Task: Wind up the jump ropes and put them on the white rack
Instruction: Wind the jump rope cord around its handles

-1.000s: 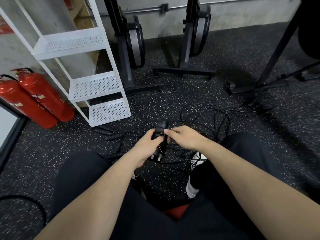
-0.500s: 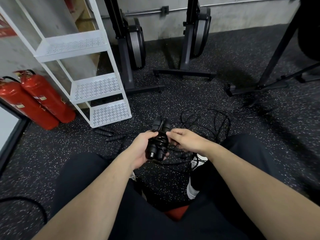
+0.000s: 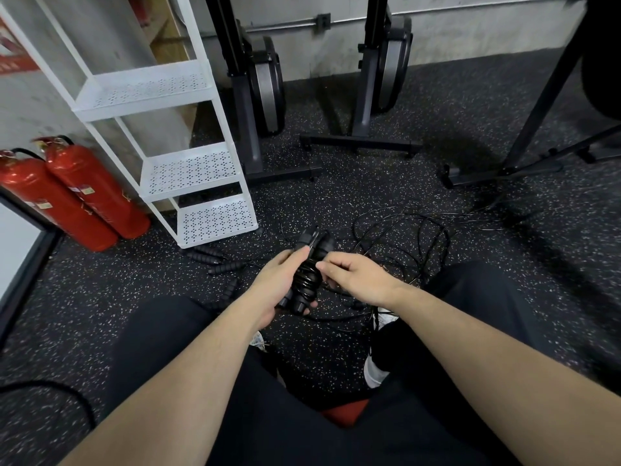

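The left hand point(image 3: 279, 285) is wrapped around 2 black handles point(image 3: 307, 264) held side by side, with thin black cord already wound around their middle. The right hand point(image 3: 358, 275) pinches the cord right beside the bundle, its fingers curled on it. The bundle is held above the floor, between the person's knees.

The cord is thin and slippery-looking. If the pinch lets go, the loops could spring loose and the winding would need doing again. The loose cord point(image 3: 403, 243) on the floor lies in a messy pile just past the hands, so it could knot up or snag when it is pulled.

More jump rope handles point(image 3: 208, 256) lie on the floor near the foot of the white rack point(image 3: 191, 171). It is hard to tell which cord goes with which handles, so a pull could drag another rope along.

The rack stands to the left and has 3 shelves showing. 2 red fire extinguishers point(image 3: 84, 193) lean beside it. Dark gym machines point(image 3: 258, 85) stand behind by the wall. Nothing seems to block the way to the shelves.
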Motion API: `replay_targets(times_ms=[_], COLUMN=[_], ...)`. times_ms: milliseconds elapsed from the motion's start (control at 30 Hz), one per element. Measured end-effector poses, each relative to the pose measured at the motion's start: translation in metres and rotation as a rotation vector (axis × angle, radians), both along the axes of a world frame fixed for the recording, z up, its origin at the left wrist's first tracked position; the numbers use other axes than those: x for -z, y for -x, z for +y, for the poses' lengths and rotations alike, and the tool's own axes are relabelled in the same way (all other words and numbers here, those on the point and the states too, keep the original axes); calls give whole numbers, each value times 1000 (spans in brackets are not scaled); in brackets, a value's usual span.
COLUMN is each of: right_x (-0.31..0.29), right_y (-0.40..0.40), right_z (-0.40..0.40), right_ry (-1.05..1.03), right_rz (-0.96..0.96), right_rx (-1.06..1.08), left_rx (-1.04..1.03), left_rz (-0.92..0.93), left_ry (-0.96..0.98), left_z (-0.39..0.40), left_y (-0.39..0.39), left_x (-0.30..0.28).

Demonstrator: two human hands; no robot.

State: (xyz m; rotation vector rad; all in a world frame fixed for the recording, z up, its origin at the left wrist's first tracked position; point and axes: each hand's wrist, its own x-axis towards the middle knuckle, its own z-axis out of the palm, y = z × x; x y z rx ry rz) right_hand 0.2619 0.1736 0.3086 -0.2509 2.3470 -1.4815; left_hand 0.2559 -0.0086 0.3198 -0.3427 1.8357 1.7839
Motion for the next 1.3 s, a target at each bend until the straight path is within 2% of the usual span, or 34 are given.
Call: replay_targets(times_ms=[133, 267, 333, 600, 700, 800, 933, 1167, 1300], right_x=[-3, -2, -3, -7, -11, -12, -11, -15, -14], right_y=[-1, 0, 3, 10, 12, 14, 13, 12, 13], right_z=[-1, 12, 16, 34, 38, 43, 48, 49, 47], right_ry=[27, -35, 15, 259, 195, 25, -114, 168, 103], right_rz=[-53, -92, -96, -165, -139, -148, -171, -169, -199], right_rx=[32, 63, 82, -35, 53, 174, 212, 57, 47], left_rx=[-159, -316, -346, -307, -263, -185, -155, -279, -220], left_rz=[-6, -26, -45, -76, -75, -96, -101, -100, -114], left_ry=[-115, -209, -230, -299, -314, -338, -395, -554, -574], left_z=[-2, -19, -25, -27, -29, -30, -32, -36, -37], left_y=[6, 13, 14, 13, 12, 11, 8, 11, 11], left_x=[-5, -10, -12, -17, -17, -17, -19, -15, -14])
